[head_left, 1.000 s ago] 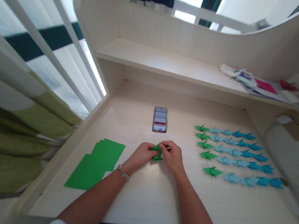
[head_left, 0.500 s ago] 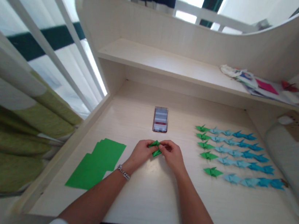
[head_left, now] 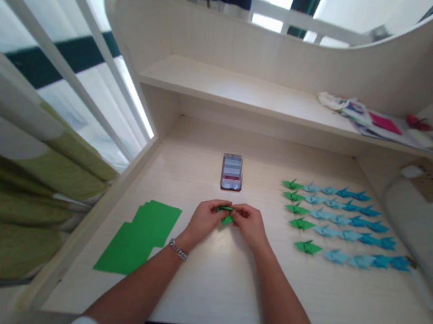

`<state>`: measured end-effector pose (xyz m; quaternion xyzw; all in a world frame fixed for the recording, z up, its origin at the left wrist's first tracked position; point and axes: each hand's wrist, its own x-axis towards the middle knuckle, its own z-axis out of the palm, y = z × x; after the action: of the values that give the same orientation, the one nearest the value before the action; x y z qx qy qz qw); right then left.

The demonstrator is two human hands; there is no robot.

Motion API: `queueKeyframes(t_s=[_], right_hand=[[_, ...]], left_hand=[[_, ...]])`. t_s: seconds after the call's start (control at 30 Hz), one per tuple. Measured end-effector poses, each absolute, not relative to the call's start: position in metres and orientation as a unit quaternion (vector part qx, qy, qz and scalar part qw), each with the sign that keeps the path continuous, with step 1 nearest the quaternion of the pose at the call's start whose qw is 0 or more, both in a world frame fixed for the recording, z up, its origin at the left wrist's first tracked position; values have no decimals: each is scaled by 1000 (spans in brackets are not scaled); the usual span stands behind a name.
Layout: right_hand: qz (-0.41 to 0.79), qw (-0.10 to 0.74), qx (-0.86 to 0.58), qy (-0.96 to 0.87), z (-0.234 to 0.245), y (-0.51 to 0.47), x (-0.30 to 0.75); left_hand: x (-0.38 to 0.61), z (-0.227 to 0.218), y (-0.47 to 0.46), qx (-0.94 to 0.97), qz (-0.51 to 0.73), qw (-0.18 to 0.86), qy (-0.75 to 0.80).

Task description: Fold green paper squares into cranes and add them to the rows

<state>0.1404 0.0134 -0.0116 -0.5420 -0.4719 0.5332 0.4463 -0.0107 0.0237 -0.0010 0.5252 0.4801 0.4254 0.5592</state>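
Both hands meet at the middle of the pale wooden desk (head_left: 224,285), pinching a small folded piece of green paper (head_left: 227,217). My left hand (head_left: 204,221), with a metal bracelet on its wrist, grips the paper's left side with closed fingers. My right hand (head_left: 250,225) grips its right side, fingers also closed. Most of the green piece is hidden between the fingertips. A phone (head_left: 232,172) lies flat just beyond the hands.
A stack of green paper sheets (head_left: 138,237) lies at the left of the desk. Rows of several finished green and blue paper cranes (head_left: 336,223) fill the right side. Papers (head_left: 373,121) sit on the shelf above. A cable and wall socket (head_left: 418,175) are at the far right.
The hands have drawn closer together and shifted slightly away from me. The green piece is now more compressed and more covered by the fingers.
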Motion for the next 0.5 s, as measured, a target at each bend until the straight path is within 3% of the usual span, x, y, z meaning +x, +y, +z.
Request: queueKeyframes(t_s=[0.2, 0.5], right_hand=[[543, 499, -537, -409, -6, 13, 145], [576, 484, -514, -411, 5, 9, 143]], left_hand=[[-9, 5, 22, 356, 484, 698, 390], [-7, 6, 22, 311, 473, 734, 374]])
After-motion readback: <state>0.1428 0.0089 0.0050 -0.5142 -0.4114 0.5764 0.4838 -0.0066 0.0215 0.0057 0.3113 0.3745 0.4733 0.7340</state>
